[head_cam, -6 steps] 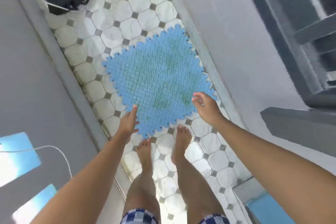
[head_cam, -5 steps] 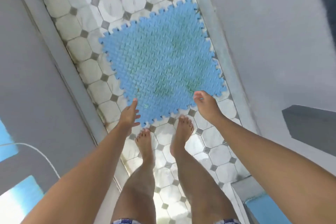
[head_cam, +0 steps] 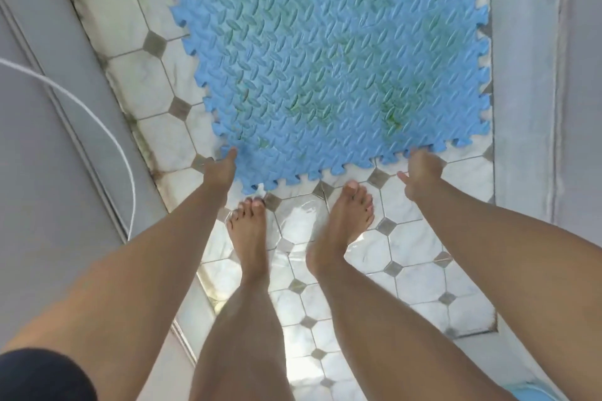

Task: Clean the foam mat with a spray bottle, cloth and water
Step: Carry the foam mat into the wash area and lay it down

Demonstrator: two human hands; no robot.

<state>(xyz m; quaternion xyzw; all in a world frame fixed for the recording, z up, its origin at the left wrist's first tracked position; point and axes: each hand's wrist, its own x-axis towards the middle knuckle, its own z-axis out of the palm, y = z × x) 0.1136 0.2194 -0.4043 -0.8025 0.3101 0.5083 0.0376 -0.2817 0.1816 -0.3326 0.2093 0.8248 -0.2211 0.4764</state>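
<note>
The blue foam mat (head_cam: 325,52) with jigsaw edges and greenish stains lies low over the tiled floor (head_cam: 146,88), filling the upper middle of the view. My left hand (head_cam: 221,169) holds its near left corner, thumb on top and the other fingers hidden. At the near edge towards the right corner, my right hand (head_cam: 420,172) grips the mat with curled fingers, thumb sticking out to the left. Both hands are blurred. No spray bottle or cloth is in view.
My bare feet (head_cam: 250,231) stand on wet, glossy tiles just short of the mat. A grey ledge with a thin white cable (head_cam: 107,137) runs along the left. A grey wall (head_cam: 537,75) borders the right. A blue object (head_cam: 534,392) shows at bottom right.
The mat has swung from a diamond angle to nearly square with the walls and come much closer as I bend down. Both hands stay on its near edge.
</note>
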